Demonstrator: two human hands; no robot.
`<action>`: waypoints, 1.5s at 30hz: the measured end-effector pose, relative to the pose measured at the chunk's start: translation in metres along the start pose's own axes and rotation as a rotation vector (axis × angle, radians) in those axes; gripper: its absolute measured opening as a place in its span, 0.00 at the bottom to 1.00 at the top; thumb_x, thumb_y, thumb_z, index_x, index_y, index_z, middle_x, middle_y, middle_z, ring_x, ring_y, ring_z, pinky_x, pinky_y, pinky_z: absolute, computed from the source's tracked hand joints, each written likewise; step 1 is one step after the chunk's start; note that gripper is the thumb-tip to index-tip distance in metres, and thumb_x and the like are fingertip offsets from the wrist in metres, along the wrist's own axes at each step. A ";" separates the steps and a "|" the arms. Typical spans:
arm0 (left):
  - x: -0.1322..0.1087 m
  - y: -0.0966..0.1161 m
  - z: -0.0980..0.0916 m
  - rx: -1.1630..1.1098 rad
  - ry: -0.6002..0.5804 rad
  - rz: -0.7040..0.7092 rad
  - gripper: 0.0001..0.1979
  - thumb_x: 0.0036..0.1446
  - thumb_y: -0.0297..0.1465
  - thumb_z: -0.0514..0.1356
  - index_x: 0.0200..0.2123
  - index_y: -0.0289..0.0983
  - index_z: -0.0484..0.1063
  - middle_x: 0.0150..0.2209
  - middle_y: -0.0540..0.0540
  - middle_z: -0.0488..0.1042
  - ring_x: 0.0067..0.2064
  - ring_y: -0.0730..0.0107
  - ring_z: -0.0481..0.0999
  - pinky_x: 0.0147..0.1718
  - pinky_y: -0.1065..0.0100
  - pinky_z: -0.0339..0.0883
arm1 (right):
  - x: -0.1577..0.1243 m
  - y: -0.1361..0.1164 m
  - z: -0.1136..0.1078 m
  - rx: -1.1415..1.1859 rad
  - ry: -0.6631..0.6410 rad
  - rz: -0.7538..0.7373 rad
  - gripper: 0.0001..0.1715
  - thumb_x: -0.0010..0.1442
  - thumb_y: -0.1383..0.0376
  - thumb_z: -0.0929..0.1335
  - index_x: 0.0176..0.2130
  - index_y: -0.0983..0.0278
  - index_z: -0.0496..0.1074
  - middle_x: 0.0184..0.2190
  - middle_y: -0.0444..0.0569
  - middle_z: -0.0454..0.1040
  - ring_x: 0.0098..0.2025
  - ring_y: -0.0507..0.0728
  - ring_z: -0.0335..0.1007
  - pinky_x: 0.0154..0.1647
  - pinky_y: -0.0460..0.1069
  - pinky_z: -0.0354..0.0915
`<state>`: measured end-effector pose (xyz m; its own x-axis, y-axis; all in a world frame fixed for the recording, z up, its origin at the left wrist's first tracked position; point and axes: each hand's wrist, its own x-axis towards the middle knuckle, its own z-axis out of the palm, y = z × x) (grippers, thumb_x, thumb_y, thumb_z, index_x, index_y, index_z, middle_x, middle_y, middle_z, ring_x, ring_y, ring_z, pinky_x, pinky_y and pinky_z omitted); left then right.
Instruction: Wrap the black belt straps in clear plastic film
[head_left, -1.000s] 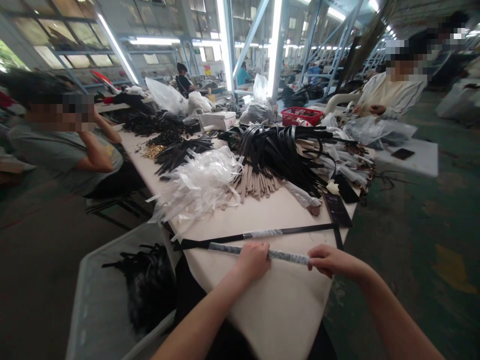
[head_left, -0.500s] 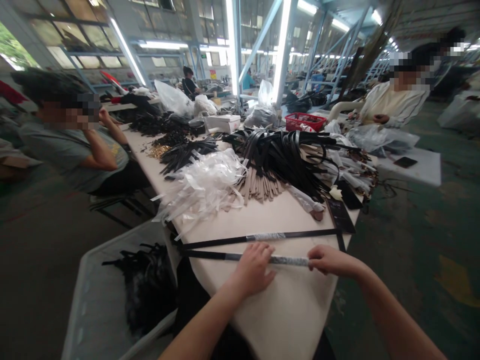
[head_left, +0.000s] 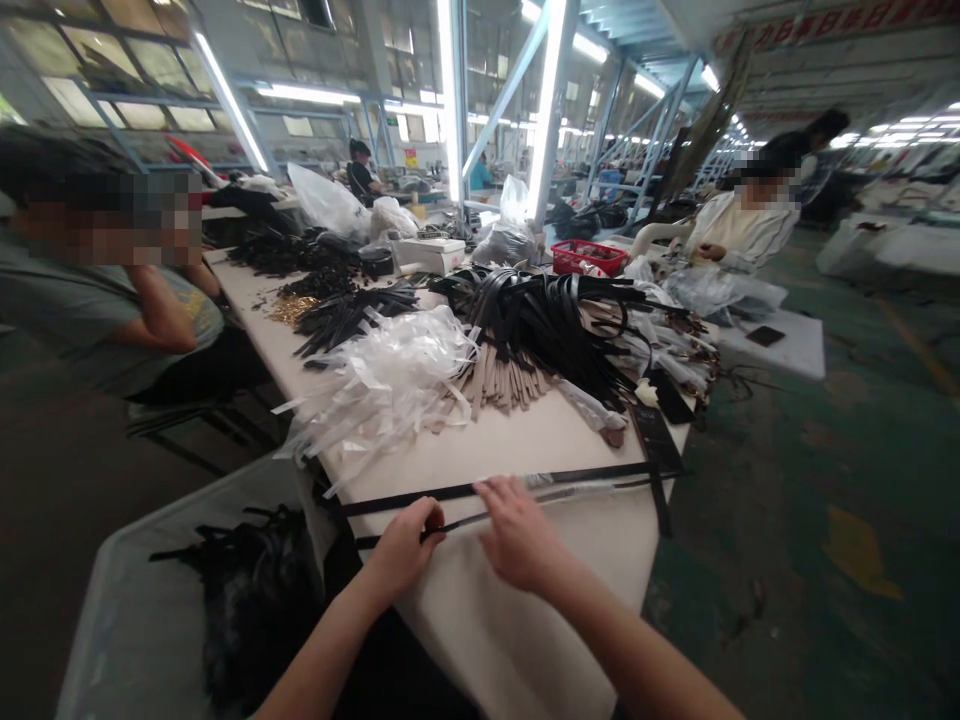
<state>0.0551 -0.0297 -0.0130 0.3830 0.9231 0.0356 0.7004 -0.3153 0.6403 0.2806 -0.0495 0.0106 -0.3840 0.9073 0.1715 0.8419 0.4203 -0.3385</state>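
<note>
Both forearms reached forward from the bottom of the view over the near end of the bench [head_left: 510,640], elbows out of sight and wrists angled inward. The left hand [head_left: 405,548] was curled around a lower black strap [head_left: 457,525], its fingers [head_left: 431,530] closed narrowly on the strap. The right hand [head_left: 517,530] lay further along, turned palm down with its fingers [head_left: 491,492] spread wide, their tips at the same strap and not visibly gripping it. This strap lay across the bench edge-on to the person, with a clear plastic sleeve [head_left: 559,486] on part of it. A second black strap [head_left: 420,503] ran just beyond it, nearly parallel. Farther up the bench were white plastic strips [head_left: 382,385], tan strips [head_left: 499,385] and a heap of black straps [head_left: 536,320]. A grey bin [head_left: 105,610] holding more black straps [head_left: 251,620] stood to the left of the bench.
</note>
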 end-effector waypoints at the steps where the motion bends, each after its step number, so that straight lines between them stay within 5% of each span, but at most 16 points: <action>1: -0.002 0.004 -0.004 -0.002 -0.007 0.019 0.05 0.55 0.25 0.58 0.32 0.40 0.65 0.32 0.49 0.72 0.35 0.63 0.71 0.37 0.64 0.63 | 0.007 -0.019 0.011 0.009 -0.003 -0.040 0.34 0.59 0.60 0.68 0.62 0.66 0.62 0.58 0.58 0.66 0.60 0.65 0.57 0.68 0.59 0.45; 5: -0.018 0.006 -0.041 0.061 0.005 0.052 0.05 0.60 0.29 0.56 0.31 0.40 0.63 0.31 0.50 0.71 0.34 0.65 0.70 0.36 0.66 0.62 | 0.026 -0.039 0.029 -0.075 -0.057 -0.084 0.10 0.64 0.67 0.62 0.43 0.64 0.72 0.41 0.54 0.72 0.49 0.62 0.64 0.68 0.63 0.42; 9: -0.040 -0.011 -0.091 0.124 0.049 -0.011 0.06 0.62 0.33 0.55 0.31 0.40 0.63 0.30 0.51 0.70 0.33 0.66 0.70 0.34 0.67 0.63 | 0.015 0.004 0.008 -0.166 -0.097 -0.030 0.13 0.66 0.72 0.59 0.41 0.64 0.71 0.41 0.53 0.72 0.49 0.60 0.63 0.69 0.62 0.39; 12: -0.050 -0.019 -0.104 0.138 0.070 -0.036 0.07 0.62 0.34 0.55 0.31 0.41 0.63 0.30 0.51 0.70 0.33 0.66 0.70 0.34 0.68 0.64 | 0.001 0.034 -0.013 -0.201 -0.101 -0.045 0.14 0.66 0.73 0.59 0.43 0.63 0.71 0.44 0.53 0.72 0.52 0.60 0.61 0.68 0.61 0.39; 17: -0.043 -0.017 -0.096 0.168 0.184 0.000 0.05 0.62 0.34 0.54 0.33 0.41 0.65 0.33 0.49 0.71 0.37 0.63 0.72 0.39 0.66 0.66 | -0.016 0.059 -0.037 -0.182 -0.145 0.020 0.11 0.68 0.69 0.59 0.45 0.64 0.70 0.44 0.55 0.73 0.47 0.61 0.66 0.53 0.54 0.57; 22: -0.026 -0.017 -0.086 0.281 0.224 -0.010 0.07 0.61 0.32 0.55 0.43 0.40 0.69 0.43 0.44 0.73 0.45 0.58 0.74 0.48 0.60 0.67 | -0.038 0.089 -0.049 -0.119 -0.216 0.234 0.12 0.71 0.63 0.58 0.45 0.64 0.68 0.39 0.53 0.76 0.39 0.58 0.72 0.38 0.49 0.56; 26: -0.007 0.014 -0.031 0.383 0.131 0.126 0.21 0.56 0.29 0.60 0.54 0.41 0.67 0.55 0.40 0.69 0.58 0.51 0.68 0.58 0.52 0.59 | -0.051 0.101 -0.051 0.031 -0.290 0.242 0.13 0.68 0.60 0.62 0.37 0.64 0.70 0.36 0.53 0.77 0.38 0.57 0.72 0.35 0.48 0.56; 28: 0.005 0.034 0.005 0.357 0.037 0.221 0.23 0.57 0.28 0.60 0.56 0.42 0.66 0.56 0.40 0.69 0.59 0.52 0.67 0.59 0.52 0.58 | -0.055 0.106 -0.053 0.197 -0.435 0.280 0.12 0.66 0.61 0.62 0.34 0.64 0.70 0.31 0.51 0.77 0.32 0.55 0.72 0.32 0.46 0.57; 31: 0.020 0.054 0.045 0.352 -0.087 0.246 0.10 0.62 0.26 0.55 0.45 0.40 0.71 0.46 0.42 0.74 0.50 0.56 0.73 0.53 0.56 0.63 | -0.059 0.116 -0.062 0.447 -0.754 0.427 0.11 0.63 0.63 0.62 0.34 0.65 0.71 0.23 0.47 0.75 0.21 0.52 0.68 0.25 0.45 0.58; 33: 0.026 0.059 0.054 0.349 -0.178 0.207 0.07 0.65 0.30 0.53 0.37 0.40 0.71 0.39 0.43 0.75 0.42 0.58 0.75 0.45 0.59 0.66 | -0.061 0.115 -0.066 0.440 -0.740 0.434 0.10 0.61 0.62 0.64 0.37 0.66 0.72 0.26 0.49 0.77 0.24 0.55 0.72 0.28 0.47 0.61; 38: 0.021 0.075 0.041 0.168 -0.299 0.168 0.05 0.62 0.34 0.56 0.40 0.41 0.68 0.36 0.45 0.76 0.39 0.58 0.76 0.39 0.63 0.66 | -0.051 0.061 -0.040 0.129 -0.281 0.130 0.22 0.57 0.61 0.68 0.51 0.64 0.69 0.44 0.56 0.76 0.47 0.63 0.72 0.47 0.52 0.62; 41: 0.010 0.082 0.022 0.006 -0.249 0.182 0.13 0.59 0.29 0.56 0.48 0.42 0.64 0.41 0.45 0.76 0.42 0.61 0.75 0.42 0.64 0.66 | -0.038 0.023 -0.012 0.027 -0.216 0.031 0.19 0.56 0.69 0.65 0.49 0.66 0.69 0.43 0.56 0.75 0.45 0.63 0.71 0.47 0.55 0.61; 45: -0.002 0.072 -0.004 0.004 -0.245 0.033 0.10 0.60 0.32 0.55 0.45 0.41 0.65 0.34 0.48 0.74 0.37 0.61 0.74 0.40 0.62 0.65 | -0.029 0.009 0.004 -0.058 -0.221 0.043 0.12 0.57 0.72 0.63 0.42 0.66 0.69 0.36 0.56 0.75 0.39 0.63 0.70 0.45 0.56 0.60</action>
<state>0.1026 -0.0536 0.0362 0.5402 0.8313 -0.1309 0.6873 -0.3460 0.6387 0.2978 -0.0719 -0.0010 -0.4159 0.9080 -0.0509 0.8772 0.3858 -0.2858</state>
